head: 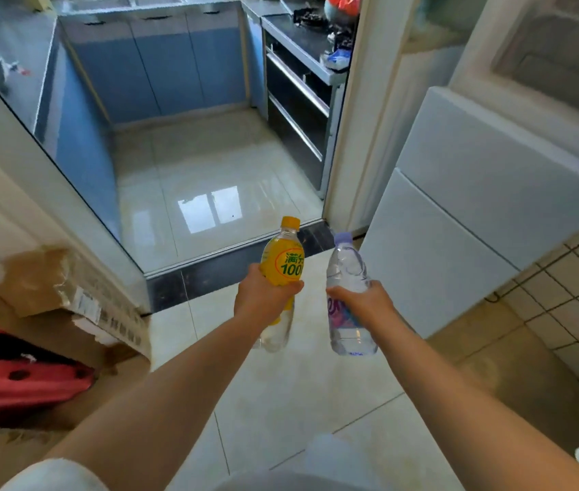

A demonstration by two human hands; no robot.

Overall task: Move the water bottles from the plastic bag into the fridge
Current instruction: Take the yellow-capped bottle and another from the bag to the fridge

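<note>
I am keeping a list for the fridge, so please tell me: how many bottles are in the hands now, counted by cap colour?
Yellow cap: 1, the yellow-label bottle held in the left hand
Pale purple cap: 1, the clear bottle held in the right hand
Total: 2 bottles
</note>
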